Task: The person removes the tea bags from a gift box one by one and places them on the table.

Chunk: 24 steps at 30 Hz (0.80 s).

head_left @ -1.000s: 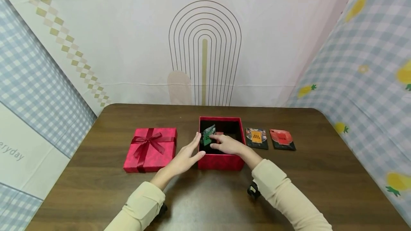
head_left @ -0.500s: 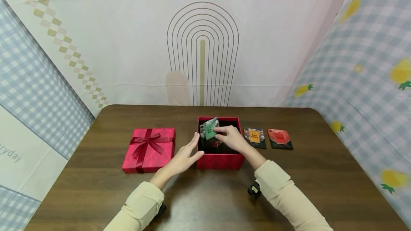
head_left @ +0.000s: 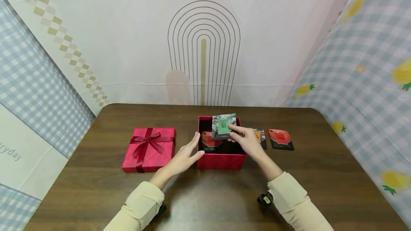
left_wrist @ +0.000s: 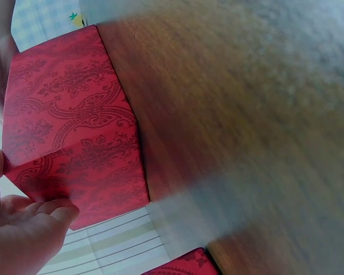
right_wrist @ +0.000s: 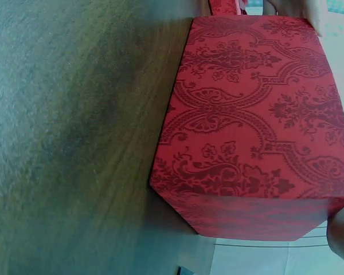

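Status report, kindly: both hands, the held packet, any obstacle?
Right hand pinches green packet above box. Left hand touches box's left side. Red packet inside box. Nothing visibly blocking green packet.

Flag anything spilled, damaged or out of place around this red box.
Nothing stands out. The bow-topped lid lies beside the open box, two packets rest on the table, and the right hand pinches a green-labelled packet over the box. No spill or damage shows.

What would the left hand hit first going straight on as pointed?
The left hand would likely meet the red patterned open box at its left wall; fingers look close against it, though contact is hard to judge.
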### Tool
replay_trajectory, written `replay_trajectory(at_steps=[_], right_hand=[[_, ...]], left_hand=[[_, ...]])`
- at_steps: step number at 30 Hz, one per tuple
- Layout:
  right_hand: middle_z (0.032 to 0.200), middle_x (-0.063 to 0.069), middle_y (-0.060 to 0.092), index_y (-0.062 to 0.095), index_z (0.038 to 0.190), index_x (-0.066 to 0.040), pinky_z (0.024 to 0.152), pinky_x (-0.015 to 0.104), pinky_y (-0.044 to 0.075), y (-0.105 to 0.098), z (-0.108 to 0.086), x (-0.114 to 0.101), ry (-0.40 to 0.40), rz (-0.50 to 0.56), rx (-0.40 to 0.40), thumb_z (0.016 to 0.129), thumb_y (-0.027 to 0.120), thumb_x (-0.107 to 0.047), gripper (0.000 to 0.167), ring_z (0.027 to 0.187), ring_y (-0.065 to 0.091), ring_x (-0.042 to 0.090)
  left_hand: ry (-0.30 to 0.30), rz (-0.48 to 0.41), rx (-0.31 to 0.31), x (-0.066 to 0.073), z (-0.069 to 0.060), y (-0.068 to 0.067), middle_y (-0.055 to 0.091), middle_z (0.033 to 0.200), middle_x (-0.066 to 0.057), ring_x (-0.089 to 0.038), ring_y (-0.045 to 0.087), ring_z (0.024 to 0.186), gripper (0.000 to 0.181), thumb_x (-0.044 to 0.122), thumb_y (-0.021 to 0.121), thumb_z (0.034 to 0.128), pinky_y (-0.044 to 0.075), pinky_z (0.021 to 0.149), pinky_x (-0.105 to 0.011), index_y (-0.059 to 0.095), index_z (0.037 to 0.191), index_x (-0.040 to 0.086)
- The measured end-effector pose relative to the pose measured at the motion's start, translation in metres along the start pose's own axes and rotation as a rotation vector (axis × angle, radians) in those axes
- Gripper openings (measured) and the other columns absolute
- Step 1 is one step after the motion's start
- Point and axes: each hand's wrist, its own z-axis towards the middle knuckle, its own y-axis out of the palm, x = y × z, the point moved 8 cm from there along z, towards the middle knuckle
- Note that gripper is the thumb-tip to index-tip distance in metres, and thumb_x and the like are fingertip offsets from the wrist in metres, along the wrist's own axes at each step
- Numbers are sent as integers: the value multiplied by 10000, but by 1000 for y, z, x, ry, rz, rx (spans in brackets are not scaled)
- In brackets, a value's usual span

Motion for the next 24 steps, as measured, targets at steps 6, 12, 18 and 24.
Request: replay_trajectory(at_steps=[6, 12, 18, 24], right_hand=[[1310, 262, 457, 459, 1298, 69, 745, 192, 506, -2, -2, 2, 7, 104, 6, 920, 510, -36, 396, 774, 638, 27], [1311, 276, 445, 443, 1300, 88, 754, 197, 505, -4, -2, 4, -4, 146, 10, 922, 496, -15, 396, 774, 635, 6], [1286, 298, 459, 432, 1307, 91, 749, 188, 504, -5, -4, 5, -22, 138, 10, 919, 494, -4, 404, 783, 631, -2], [1282, 279, 473, 435, 1315, 72, 735, 175, 501, -10, -8, 4, -35, 90, 18, 912, 508, -10, 418, 770, 628, -3]], left_hand=[[-1, -2, 1, -1, 1, 1, 113, 1500, -177, -286, 200, 1356, 665, 197, 519, 933, 204, 1082, -432, 144, 1439, -17], [0, -8, 2, -1, 1, 1, 111, 1497, -190, -303, 193, 1357, 668, 199, 519, 934, 203, 1080, -445, 141, 1438, -23], [-1, -9, -1, -1, 1, 2, 115, 1495, -199, -312, 200, 1355, 671, 204, 523, 932, 209, 1076, -454, 145, 1437, -25], [-23, -18, -12, -2, 1, 1, 102, 1506, -164, -275, 188, 1364, 680, 211, 524, 930, 202, 1084, -432, 134, 1446, 4]])
